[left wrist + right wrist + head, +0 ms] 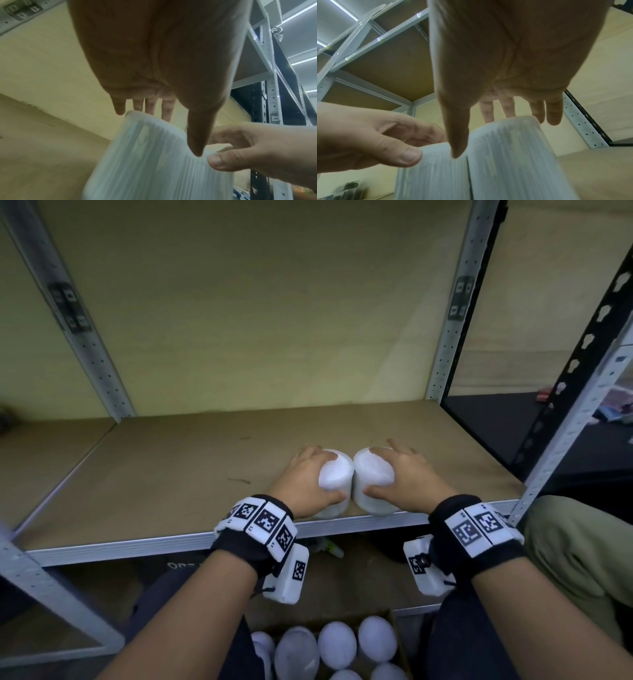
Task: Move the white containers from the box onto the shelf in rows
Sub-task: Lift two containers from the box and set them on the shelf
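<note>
Two ribbed white plastic containers (pixel 354 479) being set touching on brown board shelf (pixel 164 470), left hand (pixel 305 479) and right hand (pixel 407 474) each curling round one; lowering evenly, releasing gently.

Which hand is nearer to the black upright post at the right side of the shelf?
Right. The right hand holds a container on the side toward the black post; the left hand is farther away, beyond both containers.

dim, yellowish light; wrist views motion-blurred.
</note>
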The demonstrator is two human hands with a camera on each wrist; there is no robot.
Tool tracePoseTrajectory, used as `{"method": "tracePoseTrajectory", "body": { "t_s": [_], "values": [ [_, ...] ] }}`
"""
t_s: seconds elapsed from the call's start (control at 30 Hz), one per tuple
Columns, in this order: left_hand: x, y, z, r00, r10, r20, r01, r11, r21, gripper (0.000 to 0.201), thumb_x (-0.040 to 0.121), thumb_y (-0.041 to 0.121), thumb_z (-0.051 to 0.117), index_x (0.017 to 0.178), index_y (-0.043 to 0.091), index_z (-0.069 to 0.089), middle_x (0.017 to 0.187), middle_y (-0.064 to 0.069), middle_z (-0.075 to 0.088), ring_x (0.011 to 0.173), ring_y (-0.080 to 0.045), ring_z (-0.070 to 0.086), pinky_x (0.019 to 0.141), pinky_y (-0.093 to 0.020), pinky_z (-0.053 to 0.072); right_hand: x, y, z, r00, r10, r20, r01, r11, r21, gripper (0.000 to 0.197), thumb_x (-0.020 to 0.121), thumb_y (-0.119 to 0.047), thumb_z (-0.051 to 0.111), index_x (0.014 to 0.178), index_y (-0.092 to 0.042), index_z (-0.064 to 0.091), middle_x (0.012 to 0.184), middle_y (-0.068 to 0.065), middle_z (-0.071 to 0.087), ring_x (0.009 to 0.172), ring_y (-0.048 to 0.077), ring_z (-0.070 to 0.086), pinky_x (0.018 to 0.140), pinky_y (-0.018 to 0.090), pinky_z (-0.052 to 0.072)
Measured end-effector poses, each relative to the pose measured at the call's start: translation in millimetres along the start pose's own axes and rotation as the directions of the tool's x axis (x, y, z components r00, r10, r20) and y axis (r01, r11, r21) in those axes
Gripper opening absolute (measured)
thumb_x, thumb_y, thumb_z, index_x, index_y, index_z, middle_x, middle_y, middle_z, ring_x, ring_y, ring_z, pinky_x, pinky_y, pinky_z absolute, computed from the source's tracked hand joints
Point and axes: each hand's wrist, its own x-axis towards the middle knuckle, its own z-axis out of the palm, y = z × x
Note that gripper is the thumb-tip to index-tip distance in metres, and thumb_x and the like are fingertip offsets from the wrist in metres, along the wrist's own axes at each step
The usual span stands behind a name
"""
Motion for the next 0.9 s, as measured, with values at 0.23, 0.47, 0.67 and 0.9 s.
{"method": "tracePoseTrajectory", "body": {
  "t_s": [0.23,0.47,0.67,0.9],
  "values": [
    [-17,12,-5,0.994,0.011,-0.108,-0.006,0.999,0.045,0.044,0.083,0.03,0.064,0.126,0.024,0.053,0.128,0.005,0.044,0.125,-0.016,0.033,0.102,-0.027,0.033,-19,-7,-8,0.993,-0.084,-0.087,0.087,0.996,0.036,0.035,0.089,-0.021,0.062,0.124,-0.017,0.062,0.131,0.003,0.056,0.122,0.019,0.052,0.103,0.03,0.042],
    [-17,16,-2,0.991,0.034,-0.126,-0.024,0.997,0.077,0.031,0.089,0.01,0.053,0.118,0.02,0.062,0.126,0.001,0.053,0.119,-0.015,0.047,0.088,-0.02,0.034,-17,-6,-2,0.987,-0.06,-0.147,0.065,0.997,0.028,0.03,0.09,-0.009,0.057,0.117,-0.017,0.067,0.125,0.004,0.062,0.115,0.021,0.059,0.1,0.032,0.048],
    [-6,12,-4,0.988,0.051,-0.145,-0.04,0.996,0.083,0.032,0.092,0.007,0.05,0.118,0.02,0.064,0.128,-0.001,0.056,0.116,-0.016,0.053,0.083,-0.018,0.034,-5,-2,0,0.985,-0.021,-0.173,0.031,0.998,0.055,0.028,0.09,-0.011,0.059,0.115,-0.019,0.068,0.122,0.005,0.064,0.112,0.023,0.061,0.098,0.033,0.05],
    [38,10,0,0.994,-0.001,-0.108,0.011,0.996,0.088,0.035,0.091,0.0,0.046,0.112,0.02,0.066,0.126,-0.007,0.059,0.107,-0.024,0.062,0.087,-0.033,0.052,30,9,-4,0.983,0.007,-0.185,0.007,0.997,0.071,0.028,0.089,-0.008,0.058,0.112,-0.016,0.07,0.12,0.006,0.067,0.11,0.024,0.063,0.098,0.033,0.05]
  ]
}}
